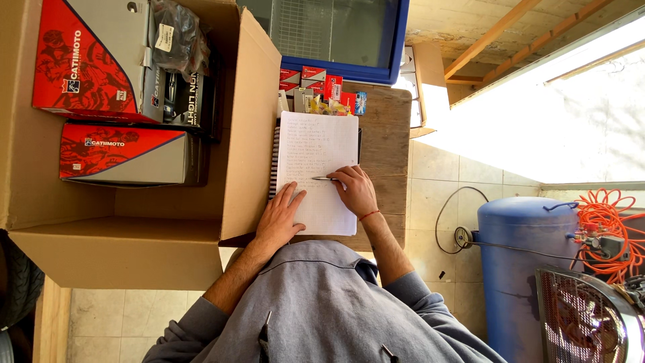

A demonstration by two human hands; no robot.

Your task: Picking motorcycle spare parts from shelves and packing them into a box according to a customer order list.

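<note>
On the wooden worktop [386, 128], the left hand [281, 216] lay spread flat, steadying the notebook [316, 161], while the right hand [355, 191] pinched a pen [322, 178] to write.

Daylight enters from the right, where the sunlit floor [537, 107] is overexposed to near white. The notebook page [316, 168] is evenly lit; the cardboard box [134, 249] lies in softer shade. Focus is sharp throughout, with mild wide-angle bending at the edges.
</note>
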